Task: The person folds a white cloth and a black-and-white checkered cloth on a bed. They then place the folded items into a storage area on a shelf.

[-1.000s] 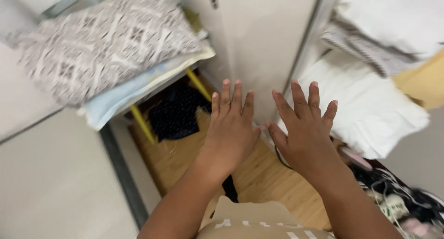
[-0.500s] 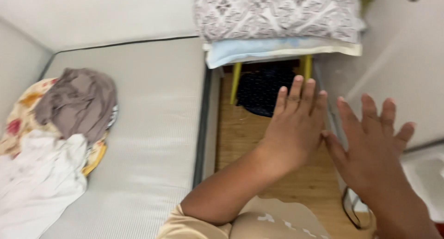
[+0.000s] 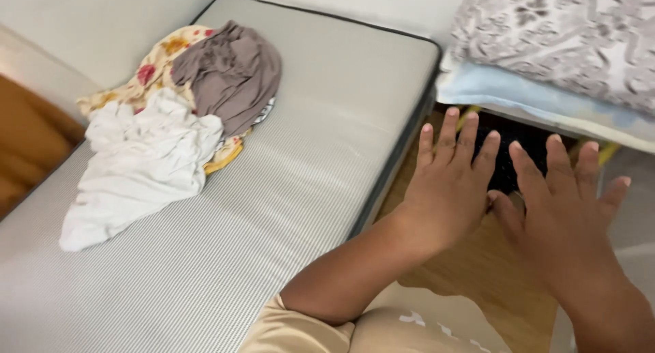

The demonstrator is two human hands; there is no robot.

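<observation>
Above the wooden floor (image 3: pixel 477 285), beside a ribbed grey mattress (image 3: pixel 293 162), left hand (image 3: pixel 447 189) and right hand (image 3: pixel 563 213) hover flat, fingers spread, empty; crumpled soft clothes (image 3: pixel 164 128) lie heaped well apart on the mattress.

Dark bundle (image 3: pixel 508 163) sits on the wooden floor (image 3: pixel 477 271) under the yellow-legged stand, shadowy and crumpled, partly hidden, just beyond both spread hands' fingertips.

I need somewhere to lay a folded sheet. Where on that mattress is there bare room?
The mattress is bare from the clothes pile across to its dark right edge, and along the near end. The far left corner is crowded with crumpled clothes. Both the left hand and the right hand hover empty over the wooden floor.
</observation>
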